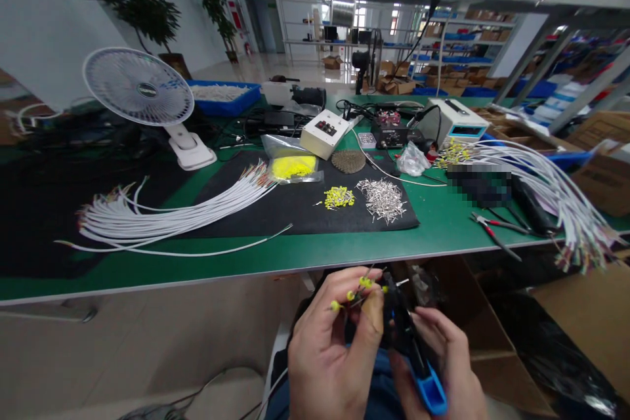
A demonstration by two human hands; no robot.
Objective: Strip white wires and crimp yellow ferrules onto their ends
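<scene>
In front of my lap, my left hand (329, 351) pinches thin wire ends fitted with yellow-collared terminals (350, 296). My right hand (450, 354) is wrapped round crimping pliers (417, 349) with blue-and-black handles. The dark jaws of the pliers meet the wire ends beside my left fingertips; a silver tip sticks out past them. How far the jaws are closed is hidden. On the black mat beyond lie a small heap of yellow terminals (338, 197) and a pile of silver metal pins (382, 201).
White cables (182, 213) lie bundled on the left of the green bench (315, 244), with another bundle (551, 184) at right. Red-handled cutters (495, 236) rest near the front edge. Behind stand a fan (142, 88), a bag of yellow pieces (294, 167) and a switch box (325, 133).
</scene>
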